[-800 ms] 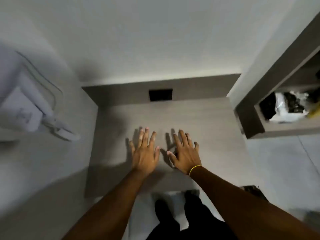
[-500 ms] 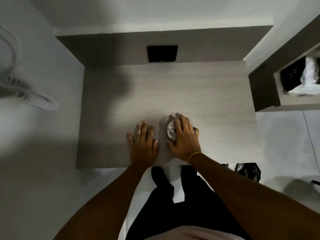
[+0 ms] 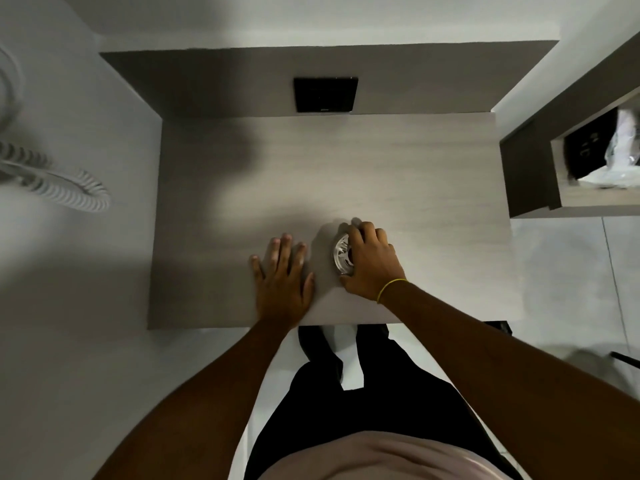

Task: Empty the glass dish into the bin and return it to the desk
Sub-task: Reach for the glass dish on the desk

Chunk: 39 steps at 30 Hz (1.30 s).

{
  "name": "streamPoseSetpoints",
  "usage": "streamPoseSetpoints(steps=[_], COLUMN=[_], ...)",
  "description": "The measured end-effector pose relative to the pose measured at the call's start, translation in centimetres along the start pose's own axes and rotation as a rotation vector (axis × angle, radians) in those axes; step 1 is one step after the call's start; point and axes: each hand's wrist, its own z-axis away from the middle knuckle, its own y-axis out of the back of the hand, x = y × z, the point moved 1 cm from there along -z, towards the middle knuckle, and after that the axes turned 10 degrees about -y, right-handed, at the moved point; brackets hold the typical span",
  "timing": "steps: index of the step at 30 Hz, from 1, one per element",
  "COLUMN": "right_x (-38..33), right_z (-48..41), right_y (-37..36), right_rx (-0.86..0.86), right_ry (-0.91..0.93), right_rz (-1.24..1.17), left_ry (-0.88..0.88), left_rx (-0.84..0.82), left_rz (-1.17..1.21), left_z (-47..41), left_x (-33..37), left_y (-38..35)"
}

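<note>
From the head camera, looking straight down, the person stood at the near edge of a pale wood-grain desk point(image 3: 398, 174). The right hand point(image 3: 372, 263) lay cupped over a small cut-glass dish point(image 3: 341, 254) that sat on the desk close to its near edge, a little right of centre; the fingers point(image 3: 363, 233) curled down over the far rim and the thumb pressed at the near side, so the hand had closed around the dish, which rested on the wood. Only the left part of the dish showed, and its contents could not be made out. A yellow band point(image 3: 389, 289) circled that wrist. Just left of the dish, apart from it, the left hand point(image 3: 282, 275) lay flat on the desk, palm down, fingers stretched out and holding nothing. On the darker back panel sat a black socket plate point(image 3: 325, 94). A coiled white cord point(image 3: 55, 181) hung at far left, and an open shelf point(image 3: 588, 199) with a white plastic bag point(image 3: 620, 157) stood at right.
</note>
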Motion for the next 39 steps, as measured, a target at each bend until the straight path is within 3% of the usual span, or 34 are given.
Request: streamPoseSetpoints(steps=[23,31,39], right_x=[0.7,6.9,12.3], right_z=[1.7,2.5,3.0], right_y=[0.1,1.6,0.8], right_rx=[0.039,0.169,0.174], right_ry=[0.023,-0.169,-0.320], right_rz=[-0.056,-0.281,-0.201], left_ry=[0.013,0.013,0.030], left_rx=[-0.004,-0.006,0.002], left_rz=[-0.009,-0.020,-0.037], left_z=[-0.1,0.1,0.1], left_x=[0.0,0.1,0.2], left_y=[-0.1,-0.1,-0.3])
